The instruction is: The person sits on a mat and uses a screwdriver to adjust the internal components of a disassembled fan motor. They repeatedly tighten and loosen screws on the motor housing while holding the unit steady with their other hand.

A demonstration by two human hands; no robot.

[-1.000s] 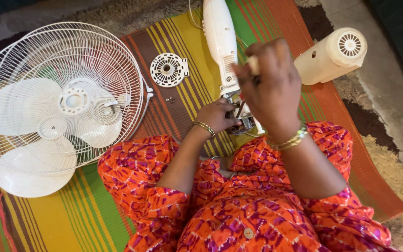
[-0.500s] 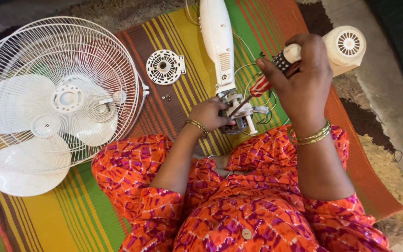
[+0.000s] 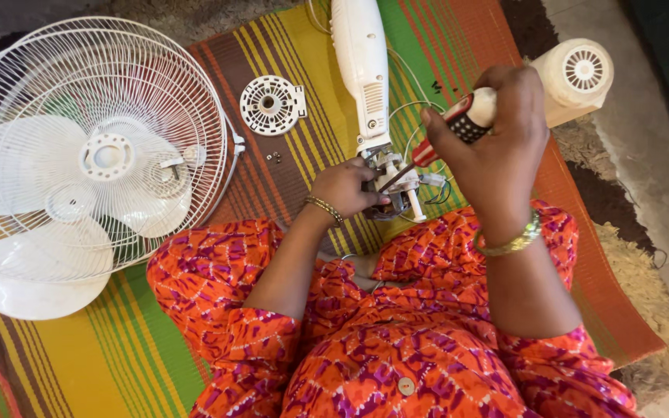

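I sit cross-legged on a striped mat [image 3: 156,364] with a taken-apart fan in front of me. My left hand [image 3: 346,188] grips the bare motor assembly [image 3: 401,186] at the lower end of the white fan stand [image 3: 361,62]. My right hand [image 3: 497,139] holds a screwdriver [image 3: 458,128] with a red, black and white handle; its thin shaft slants down-left, with the tip at the motor. Thin wires [image 3: 427,116] loop around the motor.
Two white wire grilles [image 3: 172,85] and the fan blades [image 3: 17,166] lie at the left. A round white vented cover [image 3: 272,104] and small screws [image 3: 275,158] rest on the mat. A cream motor housing [image 3: 578,77] lies at the upper right, near the mat's edge.
My right hand has come down from above the motor and now holds the screwdriver angled with its tip at the motor. My left hand stays on the motor.
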